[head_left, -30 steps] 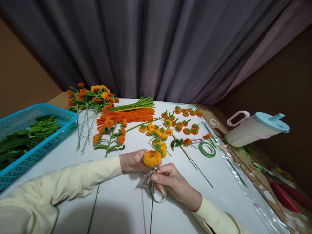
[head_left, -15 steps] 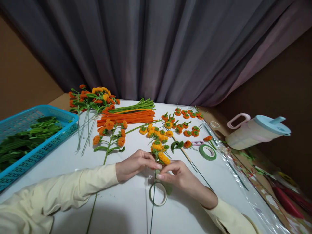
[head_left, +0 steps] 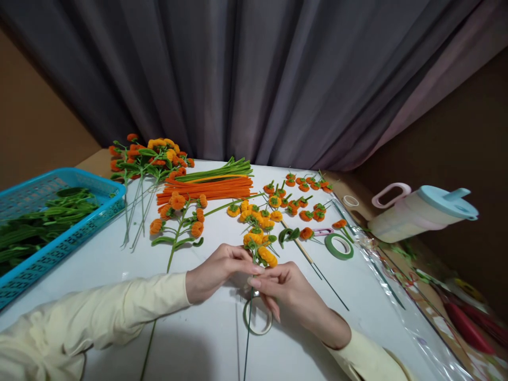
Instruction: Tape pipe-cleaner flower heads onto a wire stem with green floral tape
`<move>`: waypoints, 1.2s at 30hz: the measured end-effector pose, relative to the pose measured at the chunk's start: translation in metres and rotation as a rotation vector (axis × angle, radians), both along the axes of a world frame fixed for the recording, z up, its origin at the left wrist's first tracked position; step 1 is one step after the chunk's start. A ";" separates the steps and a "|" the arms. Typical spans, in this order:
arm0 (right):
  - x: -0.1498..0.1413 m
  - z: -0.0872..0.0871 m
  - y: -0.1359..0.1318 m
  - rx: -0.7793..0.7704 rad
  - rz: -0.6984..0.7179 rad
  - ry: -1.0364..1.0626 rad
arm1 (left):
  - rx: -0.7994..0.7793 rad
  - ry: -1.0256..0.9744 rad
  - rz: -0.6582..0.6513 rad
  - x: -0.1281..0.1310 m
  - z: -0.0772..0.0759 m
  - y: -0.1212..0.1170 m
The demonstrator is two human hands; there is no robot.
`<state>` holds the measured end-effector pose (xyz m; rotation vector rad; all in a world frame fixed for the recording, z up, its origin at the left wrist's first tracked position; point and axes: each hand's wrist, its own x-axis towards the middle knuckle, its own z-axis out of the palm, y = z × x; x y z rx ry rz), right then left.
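In front of me, both hands meet on the stem of a yellow pipe-cleaner flower [head_left: 267,257]. My left hand [head_left: 224,271] is closed in a pinch just under the bloom. My right hand [head_left: 291,291] pinches the same dark green stem wire [head_left: 249,333] slightly lower, its other fingers curled below. Beneath the hands a roll of green floral tape [head_left: 258,332] rests on the white table. A finished-looking orange flower spray [head_left: 177,228] lies to the left of my hands. Several loose yellow flower heads [head_left: 254,216] lie just beyond them.
A blue basket [head_left: 63,238] of green leaves is at left. Behind lie orange pipe cleaners [head_left: 210,188] and a bunch of flowers [head_left: 146,153]. Several orange flower heads [head_left: 305,215], another green tape roll [head_left: 338,246] and a tumbler [head_left: 420,214] are on the right.
My right hand has shifted slightly left and up, its thumb and finger closing at the stem beside my left fingertips. My left hand stays pinched beneath the bloom.
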<state>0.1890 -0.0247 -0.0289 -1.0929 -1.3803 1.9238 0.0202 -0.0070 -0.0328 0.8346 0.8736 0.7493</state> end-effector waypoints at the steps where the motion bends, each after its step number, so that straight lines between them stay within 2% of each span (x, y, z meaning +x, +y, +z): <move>1: -0.001 -0.001 -0.001 0.001 -0.020 -0.004 | -0.007 -0.007 -0.008 0.000 -0.001 0.000; 8: -0.001 -0.004 -0.003 0.013 -0.032 0.075 | -0.068 -0.179 -0.114 -0.003 -0.011 -0.002; 14: 0.002 -0.007 -0.001 0.012 -0.010 0.104 | -0.083 -0.238 -0.097 -0.001 -0.014 -0.006; 19: 0.002 -0.007 0.000 0.029 0.002 0.039 | -0.037 -0.101 -0.022 -0.001 -0.004 -0.010; 25: -0.001 -0.002 -0.005 0.119 -0.051 -0.126 | 0.225 0.175 0.085 -0.001 0.002 -0.013; 29: -0.003 0.002 -0.012 0.170 -0.145 -0.268 | 0.317 0.283 0.114 0.000 0.002 -0.014; 36: -0.005 0.005 -0.020 0.408 -0.199 -0.433 | 0.358 0.374 0.114 0.002 0.004 -0.018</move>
